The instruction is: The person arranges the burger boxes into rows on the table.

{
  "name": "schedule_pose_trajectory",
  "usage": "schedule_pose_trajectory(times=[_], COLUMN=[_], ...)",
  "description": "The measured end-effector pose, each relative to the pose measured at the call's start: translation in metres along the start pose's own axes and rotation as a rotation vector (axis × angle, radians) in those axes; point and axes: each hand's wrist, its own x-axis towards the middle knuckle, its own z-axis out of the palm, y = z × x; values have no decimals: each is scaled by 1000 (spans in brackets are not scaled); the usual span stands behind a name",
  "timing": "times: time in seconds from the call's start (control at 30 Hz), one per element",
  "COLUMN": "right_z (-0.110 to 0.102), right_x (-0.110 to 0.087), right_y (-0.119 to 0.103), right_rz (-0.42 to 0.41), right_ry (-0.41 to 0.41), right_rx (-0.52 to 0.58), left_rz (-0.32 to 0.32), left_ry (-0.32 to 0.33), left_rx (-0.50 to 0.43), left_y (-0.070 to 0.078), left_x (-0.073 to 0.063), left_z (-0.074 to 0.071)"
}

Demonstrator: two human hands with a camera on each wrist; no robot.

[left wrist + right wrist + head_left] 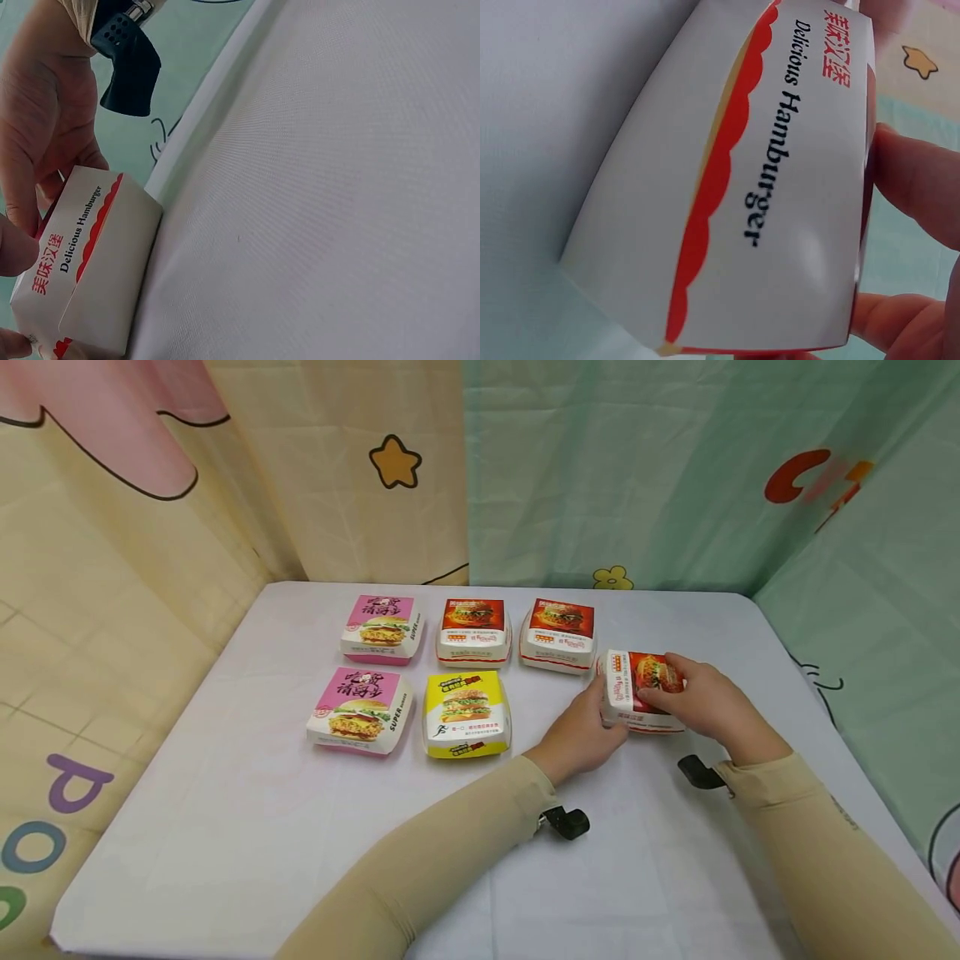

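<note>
A white and red burger box [622, 683] lies turned sideways on the right part of the table. My left hand [579, 735] grips its left end, with the thumb at the near corner. The right hand [708, 703] holds the box from the right, thumb on the printed lid and fingers at the far edge. In the left wrist view, the box's side [105, 247] reads "Delicious Hamburger" and its lid looks closed. The right wrist view shows that lettered side [757, 172] close up. Parts of the fingers are hidden behind the box.
Two more red-lidded burger boxes [472, 632] [557, 635] stand in the back row beside a pink one [382, 628]. In front are another pink box [362, 710] and a yellow one [467, 714]. Curtains [600, 477] hang behind the white table [225, 827].
</note>
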Motion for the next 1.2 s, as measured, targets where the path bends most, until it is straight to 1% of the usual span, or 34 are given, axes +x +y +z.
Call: schedule_pose_trajectory(times=[0.07,0.2,0.4,0.53,0.7,0.77,1.0,1.2], right_z=[1,4,10,14,19,20,24,28], right_x=[0,-2,-2,-3,-3,-3,-3,-2], right_y=[0,-2,-7,-9,-14,-15,-20,-22], right_rz=[-7,-29,-72,-96,-120,-125,-127,-133], right_ry=[1,32,51,64,68,68,67,58], right_rx=[1,-10,7,-9,-6,-9,-31,-33], left_rz=[0,-1,-43,-73,-82,-87,-104,-118], left_ry=[6,19,58,76,114,125,139,154], left_rx=[-7,-10,28,36,78,81,31,9], left_y=[0,0,-1,-2,-4,-5,-5,-6], left_x=[-1,-3,-5,-6,-7,-7,-9,-10], left_z=[-1,-2,-3,-4,-4,-5,-8,-10])
